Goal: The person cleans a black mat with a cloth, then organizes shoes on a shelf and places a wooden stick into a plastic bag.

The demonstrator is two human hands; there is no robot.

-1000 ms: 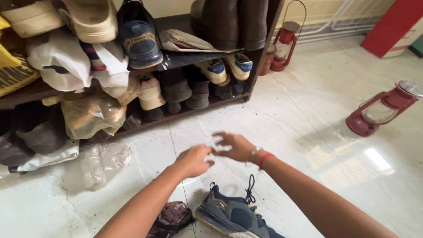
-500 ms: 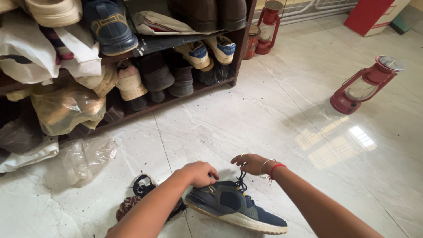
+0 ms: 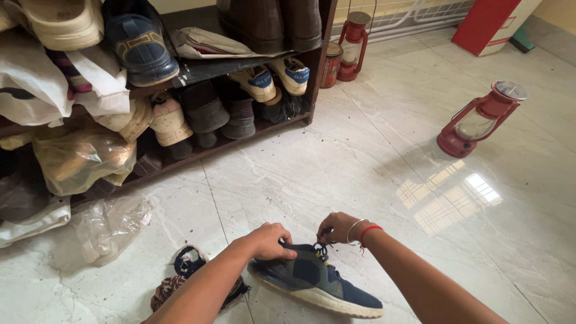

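Note:
A dark blue sneaker [image 3: 315, 285] with a pale sole lies on the marble floor near the bottom of the view, toe pointing lower right. My left hand [image 3: 268, 240] is closed on the shoe's collar at its left side. My right hand [image 3: 337, 228], with a bangle and a red thread at the wrist, pinches the black laces [image 3: 319, 247] at the top of the tongue. A crumpled dark patterned cloth [image 3: 186, 277] lies on the floor just left of the shoe, partly under my left forearm.
A dark wooden shoe rack [image 3: 198, 69] packed with shoes, boots and plastic bags fills the upper left. A clear plastic bag [image 3: 111, 225] lies on the floor before it. A red lantern [image 3: 480, 120] stands at the right; another [image 3: 351, 45] stands beside the rack.
Both hands came down from mid-air onto the sneaker. The left one now holds its collar and the right one grips the laces. The view tilted lower.

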